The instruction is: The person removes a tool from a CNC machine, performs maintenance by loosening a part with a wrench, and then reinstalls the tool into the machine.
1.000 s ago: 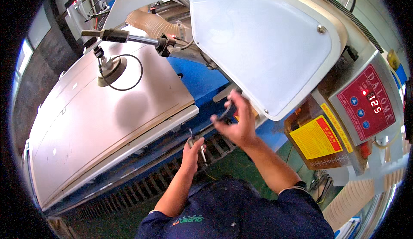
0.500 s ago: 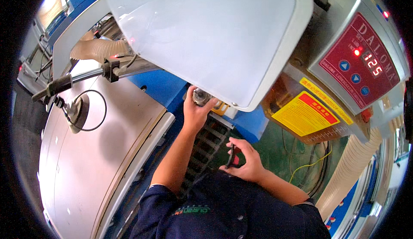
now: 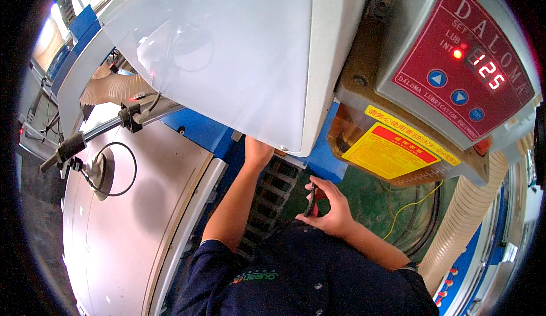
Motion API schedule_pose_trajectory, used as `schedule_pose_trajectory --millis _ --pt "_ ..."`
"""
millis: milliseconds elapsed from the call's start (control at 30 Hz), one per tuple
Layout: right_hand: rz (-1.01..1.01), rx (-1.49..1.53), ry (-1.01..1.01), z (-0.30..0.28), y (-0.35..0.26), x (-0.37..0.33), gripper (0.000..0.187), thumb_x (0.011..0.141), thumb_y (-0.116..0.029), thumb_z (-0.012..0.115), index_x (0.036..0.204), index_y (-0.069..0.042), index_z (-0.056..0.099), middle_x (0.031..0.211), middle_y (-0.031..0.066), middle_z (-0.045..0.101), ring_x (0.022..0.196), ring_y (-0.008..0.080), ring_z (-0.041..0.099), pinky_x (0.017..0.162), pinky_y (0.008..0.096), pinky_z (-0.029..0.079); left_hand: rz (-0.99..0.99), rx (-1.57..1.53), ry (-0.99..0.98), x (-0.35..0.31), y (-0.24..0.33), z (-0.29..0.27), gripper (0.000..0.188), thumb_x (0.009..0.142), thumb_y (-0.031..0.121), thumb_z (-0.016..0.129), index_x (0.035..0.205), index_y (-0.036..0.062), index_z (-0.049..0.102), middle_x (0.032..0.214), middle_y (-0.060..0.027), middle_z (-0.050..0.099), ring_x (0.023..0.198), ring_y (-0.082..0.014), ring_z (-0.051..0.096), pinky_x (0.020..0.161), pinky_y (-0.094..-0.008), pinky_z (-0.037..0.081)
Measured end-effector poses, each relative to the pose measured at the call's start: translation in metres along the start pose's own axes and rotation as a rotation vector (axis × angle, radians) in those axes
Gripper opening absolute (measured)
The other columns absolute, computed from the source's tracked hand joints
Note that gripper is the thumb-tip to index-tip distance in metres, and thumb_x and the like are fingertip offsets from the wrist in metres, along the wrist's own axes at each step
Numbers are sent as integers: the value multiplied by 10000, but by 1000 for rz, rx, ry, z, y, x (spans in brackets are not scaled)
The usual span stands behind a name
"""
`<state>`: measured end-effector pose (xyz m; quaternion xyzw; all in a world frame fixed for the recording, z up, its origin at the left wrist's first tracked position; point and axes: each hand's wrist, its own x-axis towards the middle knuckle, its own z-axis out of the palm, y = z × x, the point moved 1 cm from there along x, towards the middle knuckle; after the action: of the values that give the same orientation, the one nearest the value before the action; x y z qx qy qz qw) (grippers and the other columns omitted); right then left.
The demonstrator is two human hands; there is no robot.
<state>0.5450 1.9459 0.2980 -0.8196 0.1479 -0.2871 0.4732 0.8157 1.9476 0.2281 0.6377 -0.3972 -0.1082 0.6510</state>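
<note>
My left hand (image 3: pixel 259 152) reaches up under the lower edge of a large translucent white machine cover (image 3: pixel 227 65). Its fingers are hidden behind the cover, so what they touch does not show. Lower and to the right, my right hand (image 3: pixel 335 209) is closed on a thin dark object (image 3: pixel 310 201) seen nearly edge-on, pinched between thumb and fingers. A bit of red shows inside that grip; its kind I cannot make out. Below the left forearm runs a dark slotted chain-like track (image 3: pixel 272 186).
A wide pale board (image 3: pixel 170 202) lies at left, with a rubber suction cup (image 3: pixel 102 171) on a rod arm above it. To the right hangs a grey control box (image 3: pixel 460 65) over an amber reservoir (image 3: pixel 344 131). A ribbed hose (image 3: pixel 458 225) and cables (image 3: pixel 418 202) run below.
My left hand, earlier visible around a round metal part, has passed behind the cover. The view has shifted, so cover and control box appear farther left. My right hand keeps its grip.
</note>
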Motion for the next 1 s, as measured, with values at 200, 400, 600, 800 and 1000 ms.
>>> schedule_pose_trajectory --millis 200,400,600,800,1000 --pt "-9 -34 -15 0 0 5 895 663 -188 917 1412 -45 448 1183 130 604 940 206 655 832 333 541 21 334 -111 -2 -37 0 339 783 61 721 1104 -21 647 1077 -160 678 1035 -327 631 922 -414 472" --pt "-2 -22 -6 0 6 10 891 663 -189 918 1408 -45 450 1173 131 606 929 207 660 829 335 541 133 363 -226 -8 -2 -13 394 779 78 733 1152 -4 637 1134 -176 654 1073 -337 611 940 -430 464" --pt "-11 -19 -35 2 5 14 895 661 -185 917 1409 -51 445 1173 130 604 921 217 661 823 344 540 -76 153 -273 -7 22 -36 354 802 97 702 1135 -9 644 1144 -183 650 1092 -366 598 949 -450 456" --pt "86 27 -81 0 9 15 880 675 -257 895 1408 -75 443 1228 157 576 1103 309 606 938 390 508 167 416 -58 -2 45 -13 332 781 108 716 1083 -16 659 1107 -203 652 1066 -399 592 940 -472 441" --pt "103 46 -125 5 8 17 885 678 -265 890 1415 -75 437 1228 176 570 1126 342 591 958 411 496 101 507 -95 -15 -17 -9 368 764 128 737 1096 -7 655 1108 -205 645 1086 -407 573 945 -500 421"
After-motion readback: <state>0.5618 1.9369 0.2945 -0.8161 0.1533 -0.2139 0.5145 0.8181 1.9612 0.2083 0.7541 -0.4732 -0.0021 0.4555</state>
